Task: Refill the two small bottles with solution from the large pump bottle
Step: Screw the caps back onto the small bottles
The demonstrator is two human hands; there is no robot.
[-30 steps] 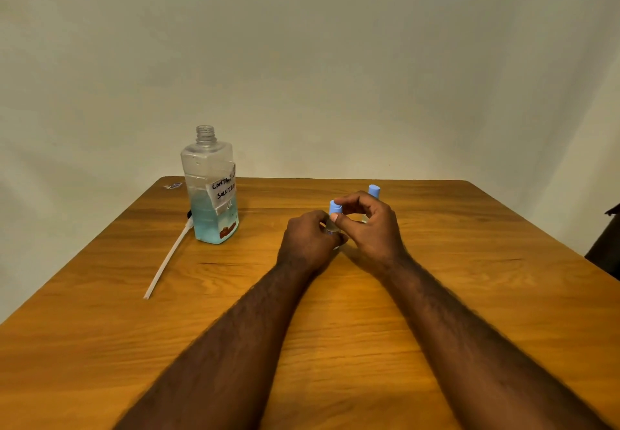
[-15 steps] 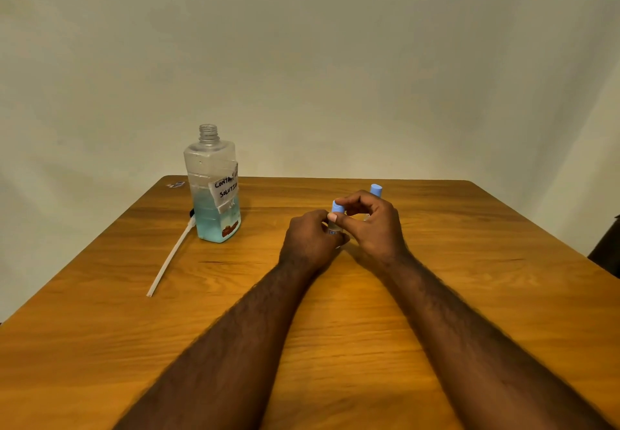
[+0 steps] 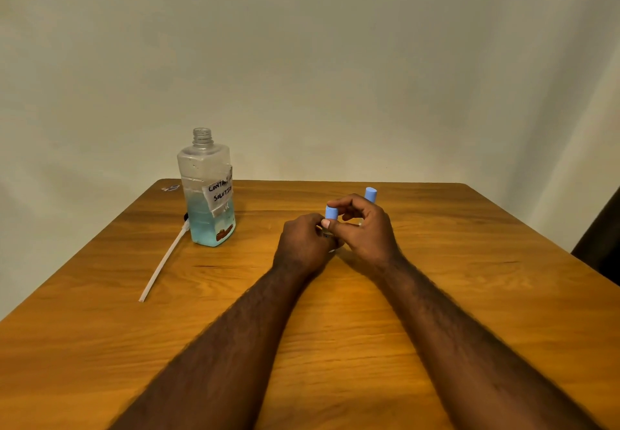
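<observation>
Left hand point(image 3: 303, 245) gripping one small bottle point(image 3: 327, 234) mid-table, right hand point(image 3: 365, 231) pinching its blue cap point(image 3: 331, 212). Second small bottle point(image 3: 370, 194) sitting capped just behind. Big bottle point(image 3: 208, 201) standing open, pump point(image 3: 164, 261) lying beside it. Small-bottle levels hidden, so can't tell whether refilling is done.

Wooden table point(image 3: 469, 295); small scrap point(image 3: 170, 188), perhaps a sticker, at its far-left corner.

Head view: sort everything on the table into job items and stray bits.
Job: open large solution bottle; its pump tube beside it; near small bottle, gripped by left hand and right hand; far small bottle.
Stray: small scrap, far-left corner of table.
</observation>
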